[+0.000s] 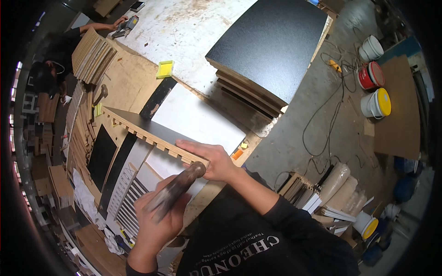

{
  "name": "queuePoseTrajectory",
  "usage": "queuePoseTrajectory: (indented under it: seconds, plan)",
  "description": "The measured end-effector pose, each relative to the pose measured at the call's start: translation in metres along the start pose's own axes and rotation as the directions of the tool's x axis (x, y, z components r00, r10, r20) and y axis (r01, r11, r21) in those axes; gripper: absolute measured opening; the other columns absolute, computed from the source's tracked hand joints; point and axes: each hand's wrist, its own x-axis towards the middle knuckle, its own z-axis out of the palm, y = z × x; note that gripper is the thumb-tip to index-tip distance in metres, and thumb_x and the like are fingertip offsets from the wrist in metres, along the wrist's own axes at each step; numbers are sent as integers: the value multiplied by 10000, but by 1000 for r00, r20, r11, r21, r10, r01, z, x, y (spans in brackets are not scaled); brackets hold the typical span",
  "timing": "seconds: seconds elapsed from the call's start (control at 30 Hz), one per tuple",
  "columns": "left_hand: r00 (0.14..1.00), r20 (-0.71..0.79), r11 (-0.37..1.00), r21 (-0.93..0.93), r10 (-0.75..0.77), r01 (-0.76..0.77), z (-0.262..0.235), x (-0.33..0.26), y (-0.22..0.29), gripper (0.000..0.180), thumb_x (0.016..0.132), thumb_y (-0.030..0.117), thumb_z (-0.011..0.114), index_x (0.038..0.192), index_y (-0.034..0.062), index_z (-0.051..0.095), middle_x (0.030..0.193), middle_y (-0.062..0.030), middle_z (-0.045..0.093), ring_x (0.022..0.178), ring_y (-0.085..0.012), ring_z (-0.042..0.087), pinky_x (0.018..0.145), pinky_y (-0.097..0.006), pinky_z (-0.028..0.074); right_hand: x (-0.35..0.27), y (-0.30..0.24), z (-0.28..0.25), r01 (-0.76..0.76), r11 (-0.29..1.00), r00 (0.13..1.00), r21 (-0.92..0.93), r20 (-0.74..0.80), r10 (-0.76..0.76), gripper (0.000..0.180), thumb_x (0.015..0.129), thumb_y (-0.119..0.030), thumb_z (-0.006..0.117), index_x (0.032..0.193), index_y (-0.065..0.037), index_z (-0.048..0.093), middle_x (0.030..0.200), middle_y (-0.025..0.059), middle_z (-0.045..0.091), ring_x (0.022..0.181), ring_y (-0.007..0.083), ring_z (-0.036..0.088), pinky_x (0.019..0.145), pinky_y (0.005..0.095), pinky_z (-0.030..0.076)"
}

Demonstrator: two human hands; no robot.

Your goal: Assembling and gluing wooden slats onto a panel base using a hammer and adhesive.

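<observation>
My left hand (159, 221) is closed round a hammer (177, 187). The hammer is partly smeared by motion, and its handle is mostly hidden. Its rounded end overlaps the near end of a notched board (159, 141) in this view; whether they touch I cannot tell. The board stands on edge, with a row of rectangular notches along its pale plywood edge and a dark face. My right hand (214, 161) grips the board's near end, fingers laid along the dark face. Beneath lies a white panel (198, 115) on the wooden bench.
A stack of black-topped boards (271, 46) stands beyond my right hand. A second hammer (101, 93) lies on the bench near stacked wood strips (92, 57). At the far left, a co-worker's hand (120, 22) reaches a power tool (126, 28). Buckets (375, 103) and cables occupy the floor.
</observation>
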Motion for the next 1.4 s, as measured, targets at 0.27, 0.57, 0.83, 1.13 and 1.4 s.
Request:
queuePoseTrajectory:
  seconds: [0.27, 0.57, 0.83, 1.13, 1.4]
  plan:
    - [961, 83, 964, 58, -265, 261, 11, -7, -1, 178, 817, 149, 619, 982, 81, 617, 677, -157, 600, 607, -327, 601, 536, -359, 475, 3, -13, -8, 42, 991, 999, -131, -24, -46, 499, 722, -106, 705, 1197, -85, 556, 1171, 109, 596, 1046, 268, 596, 880, 328, 493]
    - [690, 40, 454, -726, -723, 517, 33, -66, -21, 236, 922, 211, 506, 1024, 4, 559, 557, 28, 457, 432, -39, 402, 396, -197, 337, -23, -12, -22, 209, 955, 965, -212, -112, -237, 238, 701, -53, 739, 908, -61, 622, 1115, 140, 623, 768, 229, 664, 628, 255, 523]
    - [914, -146, 879, -365, -380, 307, 42, -62, -14, 149, 842, 125, 601, 938, 11, 608, 721, -117, 619, 635, -311, 608, 592, -372, 467, -21, -6, -2, 297, 955, 927, -13, -235, -291, 486, 703, -16, 708, 1140, -61, 499, 1138, 144, 609, 903, 253, 652, 750, 276, 520]
    - [953, -292, 993, -106, -79, 50, 16, -34, 4, 191, 842, 164, 625, 938, 0, 611, 806, -116, 641, 552, -280, 592, 503, -352, 447, -6, -22, 0, -13, 996, 998, -84, -58, 8, 433, 782, -42, 651, 1201, -64, 546, 1204, 129, 578, 1074, 271, 584, 898, 310, 471]
    - [956, -10, 955, 50, -293, 293, 15, -18, 8, 263, 844, 193, 603, 1081, 80, 580, 789, -118, 641, 628, -330, 612, 544, -361, 485, -8, -19, 0, -13, 995, 998, -102, -56, 8, 485, 751, -17, 635, 1220, -88, 534, 1202, 113, 580, 1041, 271, 598, 863, 314, 495]
